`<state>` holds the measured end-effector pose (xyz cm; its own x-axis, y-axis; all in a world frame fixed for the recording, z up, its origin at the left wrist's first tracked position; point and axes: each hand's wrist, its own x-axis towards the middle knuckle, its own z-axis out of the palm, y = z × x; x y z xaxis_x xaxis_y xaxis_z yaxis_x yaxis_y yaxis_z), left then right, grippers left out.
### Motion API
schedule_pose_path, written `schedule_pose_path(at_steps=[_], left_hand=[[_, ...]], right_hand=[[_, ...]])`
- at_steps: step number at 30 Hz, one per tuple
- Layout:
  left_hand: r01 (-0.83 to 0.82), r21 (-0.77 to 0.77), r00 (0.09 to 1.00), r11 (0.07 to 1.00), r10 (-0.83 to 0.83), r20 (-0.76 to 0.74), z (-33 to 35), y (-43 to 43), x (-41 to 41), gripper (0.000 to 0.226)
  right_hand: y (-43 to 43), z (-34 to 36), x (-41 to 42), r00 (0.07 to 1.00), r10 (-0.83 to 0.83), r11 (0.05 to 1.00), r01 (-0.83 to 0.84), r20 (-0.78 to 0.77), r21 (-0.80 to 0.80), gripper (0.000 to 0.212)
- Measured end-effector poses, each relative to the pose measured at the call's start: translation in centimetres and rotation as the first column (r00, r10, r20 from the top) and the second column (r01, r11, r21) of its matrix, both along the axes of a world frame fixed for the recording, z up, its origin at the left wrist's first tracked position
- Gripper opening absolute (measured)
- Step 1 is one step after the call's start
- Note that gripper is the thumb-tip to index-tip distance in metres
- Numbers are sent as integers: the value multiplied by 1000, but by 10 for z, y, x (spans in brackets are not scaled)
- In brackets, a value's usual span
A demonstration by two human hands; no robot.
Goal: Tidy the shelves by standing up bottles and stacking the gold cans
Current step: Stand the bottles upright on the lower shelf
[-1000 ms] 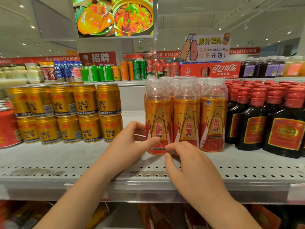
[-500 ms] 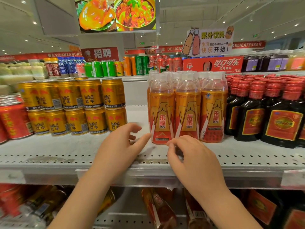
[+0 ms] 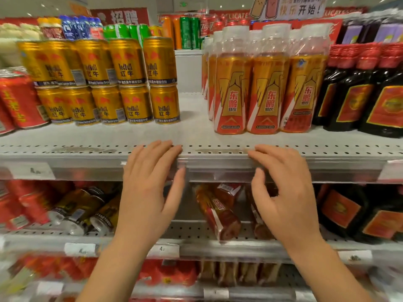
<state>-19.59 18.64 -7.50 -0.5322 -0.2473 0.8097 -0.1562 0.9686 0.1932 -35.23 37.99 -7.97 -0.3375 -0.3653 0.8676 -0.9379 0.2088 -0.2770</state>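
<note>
- Gold cans (image 3: 104,81) sit stacked two high on the left of the upper shelf (image 3: 196,131), all upright.
- Orange bottles (image 3: 268,83) stand in a tight group to the right of them, with dark bottles (image 3: 359,90) just beside (red caps on those).
- Left hand (image 3: 148,192) and right hand (image 3: 285,199) are apart, fingers loose and spread, holding nothing, fingertips up at the upper shelf's front lip.
- Lower shelf (image 3: 192,232) is a mess: fallen bottles (image 3: 218,212) lie tilted between the hands, and tipped cans (image 3: 87,212) lie on their sides further left.
</note>
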Motion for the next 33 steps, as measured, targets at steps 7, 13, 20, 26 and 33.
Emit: schedule_pose_path(at_steps=[7,13,20,26,33], left_hand=[[180,207,979,962,-153,-136,-66,4,32,29],[90,413,930,906,-225,291,-111,1,14,24],[62,430,884,901,-249,395,-115,24,-42,27],[159,356,804,921,-330,495,-100,63,-118,45],[-183,267,673,946,-78,735,-100,109,-195,73]], right_hand=[[23,-78,51,905,-177,981,131,386,144,22],[42,-109,37,767,-354,932,245,536,265,30],[58,-112,-7,720,-443,891,288,535,351,22],[64,-99,-64,770,-477,853,291,423,433,37],[66,-106,-127,796,-442,737,59,413,674,58]])
